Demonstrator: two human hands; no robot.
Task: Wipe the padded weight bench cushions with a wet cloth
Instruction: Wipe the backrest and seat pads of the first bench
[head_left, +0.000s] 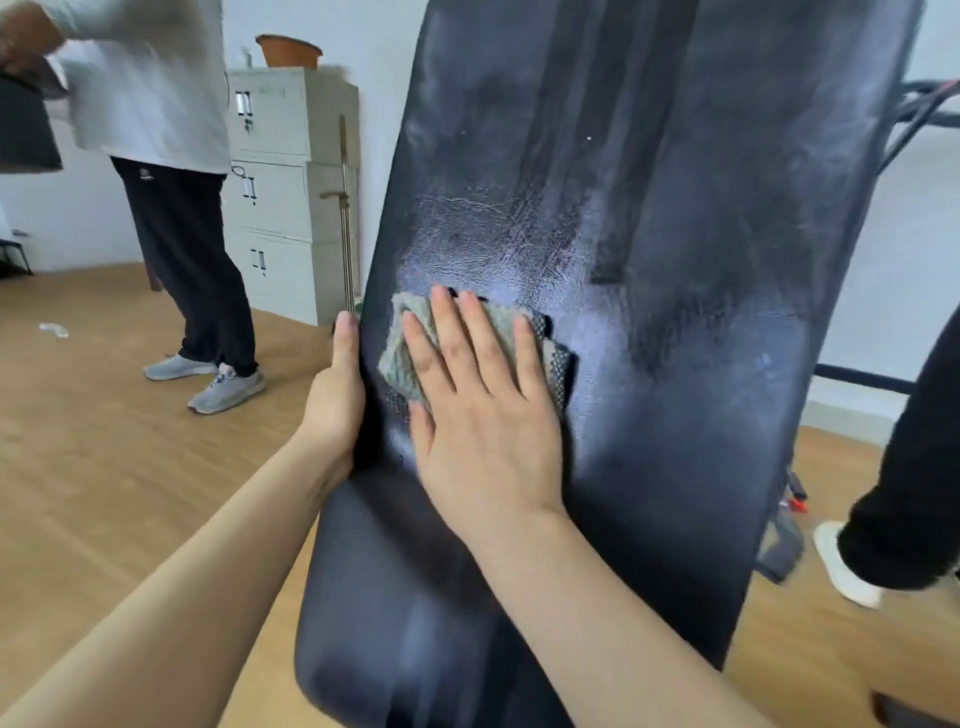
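Seat cushion (415, 623) lies nearest. Above it, the right hand (483, 410), fingers flat, presses the cloth (410, 353) on the back cushion (649, 260); the left hand (337, 395) grips its edge. Dusty patches may get missed.

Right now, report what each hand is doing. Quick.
Left hand: closed around the left edge of the back cushion, steadying it.
Right hand: open and flat, pressing the cloth against the cushion.
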